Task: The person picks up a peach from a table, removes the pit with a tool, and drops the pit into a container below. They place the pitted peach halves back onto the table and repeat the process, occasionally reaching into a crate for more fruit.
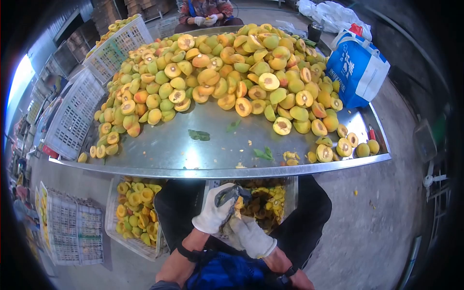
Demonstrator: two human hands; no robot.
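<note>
My left hand point(218, 209), in a white glove with dark fingers, is closed around a small piece of orange-yellow peach point(239, 203). Right below it, my right hand point(250, 236), in a pale, stained glove, has its fingers curled in close to the fruit; I cannot tell what they hold. Both hands are over a crate point(291, 195) between my knees, with yellow peach pieces and darker bits inside. In front of me a metal table point(164, 145) bears a large heap of halved peaches point(208, 77), many with their stones showing.
A crate of hollowed peach halves point(137, 208) stands left of my legs, beside stacked white crates point(75, 232). More crates point(72, 113) line the table's left side. A blue and white bag point(355, 67) and a red-handled tool point(371, 133) are at the right. Another person point(205, 12) sits across.
</note>
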